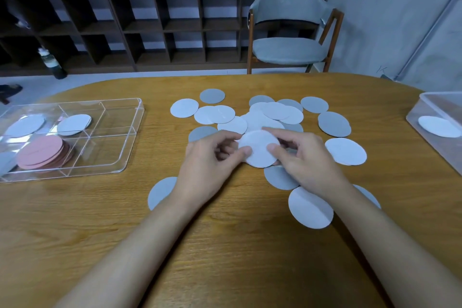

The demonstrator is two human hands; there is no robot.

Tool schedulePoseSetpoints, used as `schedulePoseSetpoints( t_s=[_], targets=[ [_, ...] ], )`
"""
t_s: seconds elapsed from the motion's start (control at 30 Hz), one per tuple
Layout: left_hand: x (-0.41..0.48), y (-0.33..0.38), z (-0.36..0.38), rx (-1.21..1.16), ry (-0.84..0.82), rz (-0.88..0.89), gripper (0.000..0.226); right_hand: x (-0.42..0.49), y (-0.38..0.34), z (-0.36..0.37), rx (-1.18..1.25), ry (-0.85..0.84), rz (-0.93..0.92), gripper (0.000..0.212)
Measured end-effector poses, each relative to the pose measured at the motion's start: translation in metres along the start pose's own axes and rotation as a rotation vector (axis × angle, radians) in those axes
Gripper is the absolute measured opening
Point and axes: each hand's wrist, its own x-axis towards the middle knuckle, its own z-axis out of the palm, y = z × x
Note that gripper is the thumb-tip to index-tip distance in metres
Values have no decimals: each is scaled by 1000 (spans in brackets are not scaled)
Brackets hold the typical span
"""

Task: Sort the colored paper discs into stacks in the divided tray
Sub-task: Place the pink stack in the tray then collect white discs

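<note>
As both hands meet, curled fingers pinch a white disc.

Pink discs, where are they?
In the head view, the pink discs lie stacked in the clear tray on the left of the table, in a near compartment, just in front of a white disc.

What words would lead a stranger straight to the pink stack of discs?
Find the wooden table, then the clear divided tray on its left side. In the tray's near row lies the pink stack, slightly fanned out. These are the only pink discs; every other disc in view is white or grey.
</note>
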Motion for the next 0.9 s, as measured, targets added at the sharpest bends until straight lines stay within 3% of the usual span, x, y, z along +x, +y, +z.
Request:
schedulePoseSetpoints(
  t_s=[0.1,0.23,0.33,0.4,0.53,0.7,0.8,0.9],
  targets=[
    [0,-7,2,298,-149,126,49,6,10,-18,67,123,72,34],
    [4,-7,-4,453,-193,241,38,8,17,-28,84,194,123,34],
    [4,-6,-10,585,-159,452,43,7,16,-23,39,172,96,34],
    [3,-3,-12,515,-85,498,34,6,15,-22,8,172,77,36],
    [-2,9,-4,182,19,315,8,4,13,-20,38,152,77,39],
    [1,22,7,15,72,31,8,-1,7,-19,107,31,61,38],
    [6,23,14,-73,82,-45,9,-2,2,-22,39,-18,59,38],
    [9,26,22,-195,24,-95,23,1,2,-31,-10,-23,70,39]
  ],
)
